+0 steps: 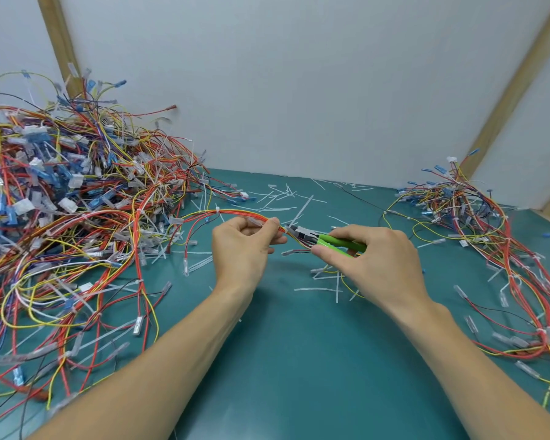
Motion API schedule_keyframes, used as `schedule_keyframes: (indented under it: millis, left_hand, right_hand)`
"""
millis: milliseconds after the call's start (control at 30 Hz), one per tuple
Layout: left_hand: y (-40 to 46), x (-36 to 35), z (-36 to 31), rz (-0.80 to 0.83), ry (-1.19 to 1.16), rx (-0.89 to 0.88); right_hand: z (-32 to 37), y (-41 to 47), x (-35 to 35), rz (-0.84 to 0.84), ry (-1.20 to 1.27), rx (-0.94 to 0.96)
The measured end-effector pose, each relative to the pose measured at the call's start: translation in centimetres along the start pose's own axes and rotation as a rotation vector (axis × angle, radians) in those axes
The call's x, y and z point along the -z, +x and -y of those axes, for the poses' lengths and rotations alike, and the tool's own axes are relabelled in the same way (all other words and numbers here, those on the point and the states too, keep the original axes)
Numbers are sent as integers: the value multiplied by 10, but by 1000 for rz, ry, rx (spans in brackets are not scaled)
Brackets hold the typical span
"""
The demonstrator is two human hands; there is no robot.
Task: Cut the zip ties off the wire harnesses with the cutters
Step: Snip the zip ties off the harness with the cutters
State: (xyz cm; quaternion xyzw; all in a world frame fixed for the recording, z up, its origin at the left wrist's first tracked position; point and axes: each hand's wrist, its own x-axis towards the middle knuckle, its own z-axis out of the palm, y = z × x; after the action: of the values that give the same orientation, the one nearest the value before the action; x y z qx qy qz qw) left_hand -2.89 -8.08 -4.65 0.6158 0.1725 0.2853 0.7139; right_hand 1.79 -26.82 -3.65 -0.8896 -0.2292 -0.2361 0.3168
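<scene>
Mat (267, 360) teal, littered; pale wall (299, 90) behind.

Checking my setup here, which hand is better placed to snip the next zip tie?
Right. The right hand already grips the green cutters, nose at the wire harness the left hand pinches.

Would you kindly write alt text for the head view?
The right hand holds green-handled cutters at a red and yellow wire harness pinched by the left hand over a teal table.
</scene>
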Motion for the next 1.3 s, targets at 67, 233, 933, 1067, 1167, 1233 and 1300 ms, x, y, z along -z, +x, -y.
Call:
schedule_keyframes:
  millis: [67,233,933,1067,1167,1233,1300]
  left_hand:
    - [0,0,1,1,8,-6]
    - [0,0,3,1,28,-23]
    - [6,3,4,-15,-4,-21]
    - [9,6,0,-71,-85,4]
    - [15,11,-3,-132,-150,30]
    - [18,14,-5,-165,-187,51]
    - [19,15,-6,-181,-220,63]
  right_hand:
    - [-2,1,-1,7,23,6]
    - [-6,2,-3,29,76,14]
    - [-6,5,-2,-93,233,-92]
    - [-8,5,-1,-184,243,-97]
    - [-7,7,7,-312,285,-109]
    - [-7,7,11,-331,278,-93]
    - [-5,6,11,-273,216,-78]
